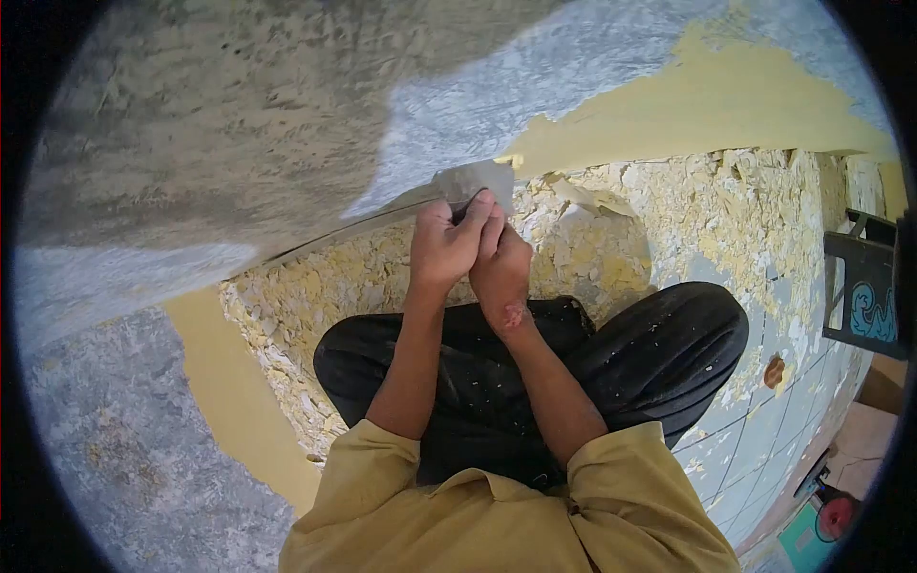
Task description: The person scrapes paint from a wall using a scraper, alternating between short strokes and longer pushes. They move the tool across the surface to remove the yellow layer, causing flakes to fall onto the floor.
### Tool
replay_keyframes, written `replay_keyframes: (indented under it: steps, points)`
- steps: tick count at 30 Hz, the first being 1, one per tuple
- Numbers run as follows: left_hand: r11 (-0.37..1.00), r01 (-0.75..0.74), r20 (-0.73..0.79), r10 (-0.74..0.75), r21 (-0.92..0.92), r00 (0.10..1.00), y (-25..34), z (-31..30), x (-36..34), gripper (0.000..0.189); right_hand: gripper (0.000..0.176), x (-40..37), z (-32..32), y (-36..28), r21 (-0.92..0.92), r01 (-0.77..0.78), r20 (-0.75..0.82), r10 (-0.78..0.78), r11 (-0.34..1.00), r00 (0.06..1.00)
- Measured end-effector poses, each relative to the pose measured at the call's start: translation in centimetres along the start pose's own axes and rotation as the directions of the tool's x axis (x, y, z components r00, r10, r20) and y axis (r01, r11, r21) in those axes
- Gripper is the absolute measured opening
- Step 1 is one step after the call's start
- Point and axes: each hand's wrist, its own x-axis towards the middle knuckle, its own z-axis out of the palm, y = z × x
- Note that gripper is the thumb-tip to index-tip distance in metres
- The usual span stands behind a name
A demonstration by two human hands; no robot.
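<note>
Both of my hands are closed together around the handle of a scraper, whose wide grey blade lies against the lower part of the wall. My left hand has its thumb along the tool, and my right hand is pressed beside it. Most of the handle is hidden by my fingers. At the blade's corner, yellow paint borders bare, grey-white scraped wall. Loose yellow and white paint flakes lie thickly on the floor under my hands.
My bent legs in dark trousers are close below my hands. More yellow paint and grey bare wall show at left. A dark stool-like object stands at right on the tiled floor, with a green-and-red item farther down.
</note>
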Motion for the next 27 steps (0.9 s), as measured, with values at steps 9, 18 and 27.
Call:
replay_keyframes:
  steps: [9, 18, 27]
  points:
    - [0.975, 0.017, 0.056, -0.030, 0.222, 0.998, 1.9, -1.9, 0.0, 0.037, 0.051, -0.5, 0.6, -0.5, 0.189, -0.092, 0.116, 0.070, 0.978, 0.991]
    - [0.995, -0.035, -0.017, 0.037, 0.097, 0.999, 1.9, 0.2, -0.7, 0.038, 0.048, -0.1, -0.2, -0.6, 0.148, 0.010, 0.021, -0.013, 0.989, 1.000]
    - [0.999, 0.034, -0.007, -0.034, -0.025, 0.999, 1.3, 2.0, -0.6, 0.036, 0.045, 0.5, -1.1, -0.5, 0.191, 0.066, 0.031, -0.073, 0.979, 0.997]
